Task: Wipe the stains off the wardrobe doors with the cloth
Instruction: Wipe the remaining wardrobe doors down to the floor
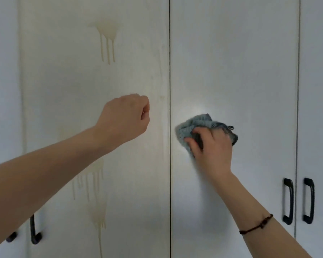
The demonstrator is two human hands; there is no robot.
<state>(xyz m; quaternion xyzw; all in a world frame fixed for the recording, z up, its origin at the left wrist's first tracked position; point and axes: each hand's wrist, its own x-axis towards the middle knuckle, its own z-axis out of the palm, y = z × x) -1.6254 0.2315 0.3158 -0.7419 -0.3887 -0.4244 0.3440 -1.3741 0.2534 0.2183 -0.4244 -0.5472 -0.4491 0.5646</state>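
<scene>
Cloth [201,122] bunches soft and limp under my right hand [213,146], gripped by its middle against the wardrobe door [241,71]; it should flatten easily. My left hand [127,116] is clenched, empty; drip stains [107,40] run above it.

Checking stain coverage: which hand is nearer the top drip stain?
Left. The left hand is below the top drip stain; the right hand is lower right, past the door gap.

right hand [212,146] holds cloth [196,123] against door [241,71]; left hand [127,118] fisted.
</scene>
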